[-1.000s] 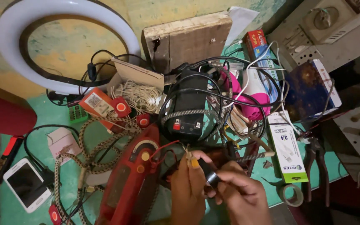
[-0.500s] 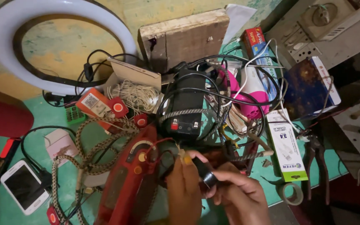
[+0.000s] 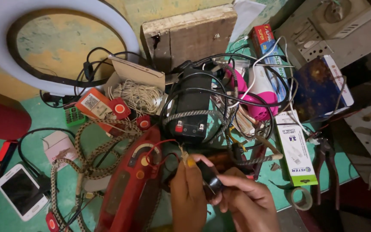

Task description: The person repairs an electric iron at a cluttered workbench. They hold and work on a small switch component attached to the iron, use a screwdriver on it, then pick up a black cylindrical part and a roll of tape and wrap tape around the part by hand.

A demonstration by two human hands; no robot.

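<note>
Left hand point(image 3: 188, 193) and right hand point(image 3: 247, 202) meet, fingers pinched.

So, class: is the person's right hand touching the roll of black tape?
Touching. The head view shows the right hand with its fingers pinched around the roll of black tape, with no gap between them; the left hand is beside it.

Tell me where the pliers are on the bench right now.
In the head view, the pliers lie at the right edge of the green table, just right of the long white box and beside the roll of tape, well clear of both hands.
</note>
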